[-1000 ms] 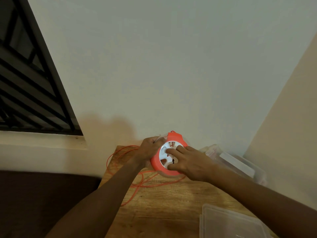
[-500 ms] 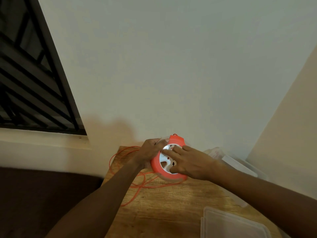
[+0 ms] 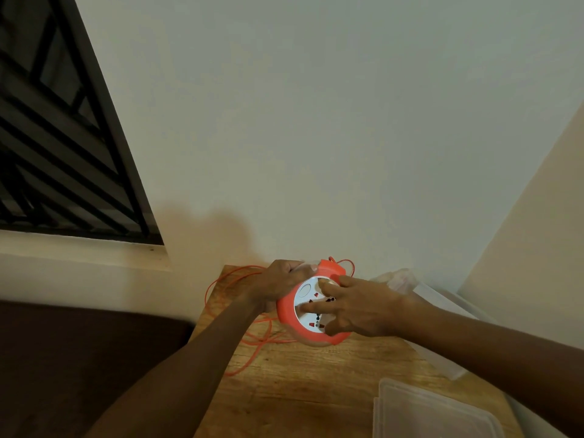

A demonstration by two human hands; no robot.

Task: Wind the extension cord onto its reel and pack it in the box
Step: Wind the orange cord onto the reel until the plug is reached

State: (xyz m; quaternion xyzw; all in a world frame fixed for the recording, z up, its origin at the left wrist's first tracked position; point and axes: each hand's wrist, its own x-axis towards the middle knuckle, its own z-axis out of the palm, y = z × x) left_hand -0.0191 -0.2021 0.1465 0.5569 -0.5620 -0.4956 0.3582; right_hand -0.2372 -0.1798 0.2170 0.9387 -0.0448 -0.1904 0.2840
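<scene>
An orange round cord reel [image 3: 289, 314] with a white socket face is held upright over the far end of a wooden table [image 3: 303, 380]. My left hand [image 3: 279, 284] grips its upper left rim. My right hand [image 3: 354, 306] lies across the white face, fingers spread on it. A thin orange cord [image 3: 234, 314] lies in loose loops on the table to the left and below the reel. A clear plastic box [image 3: 433, 298] sits at the right, against the wall, partly hidden by my right arm.
A clear plastic lid [image 3: 426, 409] lies at the table's near right corner. A white wall stands just behind the table. A dark barred window [image 3: 63, 153] is at the left, with a pale sill below it. Dark floor lies left of the table.
The white socket face has turned under my right hand's fingers. Both hands stay on the reel, and the view has shifted slightly.
</scene>
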